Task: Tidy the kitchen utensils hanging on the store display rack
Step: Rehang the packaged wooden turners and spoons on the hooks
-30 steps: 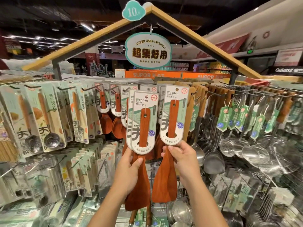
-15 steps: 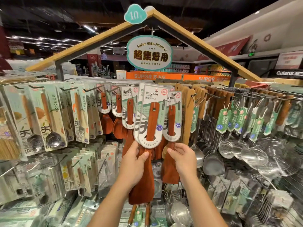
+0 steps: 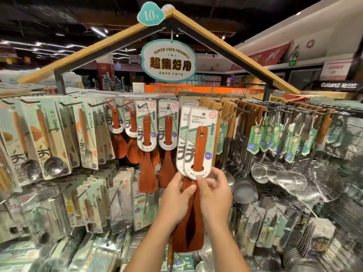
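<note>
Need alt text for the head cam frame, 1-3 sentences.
Two hands hold a pair of carded wooden turners up against a store display rack: the left hand and the right hand both pinch the bottom of the cards. Packaged spoons and forks hang to the left, steel ladles and skimmers to the right.

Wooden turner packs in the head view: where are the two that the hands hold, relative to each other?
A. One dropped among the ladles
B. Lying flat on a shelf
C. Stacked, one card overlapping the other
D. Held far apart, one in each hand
C: the front wooden turner pack overlaps the rear pack, while the left hand and right hand pinch them together at the cards' lower edge.
</note>
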